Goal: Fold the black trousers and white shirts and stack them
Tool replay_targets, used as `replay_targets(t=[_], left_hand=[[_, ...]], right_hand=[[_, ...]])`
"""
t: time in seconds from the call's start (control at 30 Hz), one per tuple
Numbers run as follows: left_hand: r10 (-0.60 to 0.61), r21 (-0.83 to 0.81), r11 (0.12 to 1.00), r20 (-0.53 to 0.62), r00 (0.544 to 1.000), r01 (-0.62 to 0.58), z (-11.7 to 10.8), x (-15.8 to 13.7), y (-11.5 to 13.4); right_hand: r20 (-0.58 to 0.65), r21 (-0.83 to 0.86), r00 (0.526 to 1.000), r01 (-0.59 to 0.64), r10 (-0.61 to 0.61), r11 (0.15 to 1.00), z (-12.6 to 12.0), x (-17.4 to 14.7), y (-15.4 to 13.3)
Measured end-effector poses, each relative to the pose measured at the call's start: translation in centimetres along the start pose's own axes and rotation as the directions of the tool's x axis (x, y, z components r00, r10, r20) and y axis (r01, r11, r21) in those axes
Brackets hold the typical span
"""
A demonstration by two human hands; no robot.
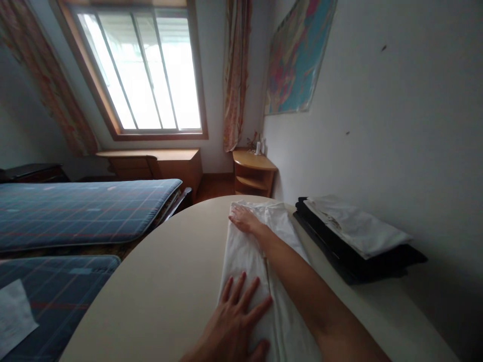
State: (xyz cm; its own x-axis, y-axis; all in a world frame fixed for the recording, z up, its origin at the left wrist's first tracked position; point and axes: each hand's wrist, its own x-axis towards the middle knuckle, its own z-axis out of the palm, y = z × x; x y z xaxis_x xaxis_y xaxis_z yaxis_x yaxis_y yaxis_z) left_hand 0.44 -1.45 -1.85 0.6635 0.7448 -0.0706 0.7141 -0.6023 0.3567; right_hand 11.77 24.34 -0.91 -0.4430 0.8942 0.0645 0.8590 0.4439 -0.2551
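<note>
A white garment [281, 221], which looks like a pair of trousers laid lengthwise, stretches along the cream table [158, 281] toward its far edge. A seam or fold line runs down its length. My left hand [239, 311] lies flat on the near part of the cloth, fingers spread. Farther off, my right hand [245, 219] rests on the garment's far left corner with its fingers stretched out, pressing on the fabric. My right forearm crosses over the cloth and hides part of it. The garment's near end runs out of view.
To the right, against the wall, sits a stack of folded dark clothes [339, 256] topped by a white folded garment [356, 223]. Blue plaid mattresses [90, 211] lie at left. A corner shelf [254, 160] and a wooden desk [177, 155] stand beyond the table.
</note>
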Motion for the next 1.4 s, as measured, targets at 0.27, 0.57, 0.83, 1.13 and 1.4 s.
replay_targets(t=[0.27, 0.57, 0.83, 1.13, 1.4], left_hand=[[-0.04, -0.006, 0.999, -0.075, 0.996, 0.04, -0.3, -0.9, 1.7], [-0.043, 0.004, 0.999, -0.086, 0.995, 0.043, -0.3, -0.9, 1.7], [-0.032, 0.022, 0.999, -0.093, 0.995, 0.034, 0.0, -1.0, 1.5], [-0.022, 0.017, 1.0, -0.101, 0.995, 0.023, 0.0, -1.0, 1.4], [-0.04, -0.002, 0.999, -0.08, 0.996, 0.04, -0.5, -1.0, 1.8]], right_hand=[[-0.155, -0.057, 0.94, -0.316, 0.304, 0.947, -2.6, -6.2, 4.1], [-0.055, 0.03, 0.959, -0.277, 0.279, 0.96, -1.5, -7.6, 5.6], [-0.068, 0.068, 0.951, -0.299, 0.303, 0.952, -0.6, -8.0, 4.7], [-0.103, 0.076, 0.934, -0.335, 0.342, 0.939, -1.3, -7.6, 3.8], [-0.061, 0.09, 0.929, -0.36, 0.366, 0.929, -1.4, -7.9, 3.8]])
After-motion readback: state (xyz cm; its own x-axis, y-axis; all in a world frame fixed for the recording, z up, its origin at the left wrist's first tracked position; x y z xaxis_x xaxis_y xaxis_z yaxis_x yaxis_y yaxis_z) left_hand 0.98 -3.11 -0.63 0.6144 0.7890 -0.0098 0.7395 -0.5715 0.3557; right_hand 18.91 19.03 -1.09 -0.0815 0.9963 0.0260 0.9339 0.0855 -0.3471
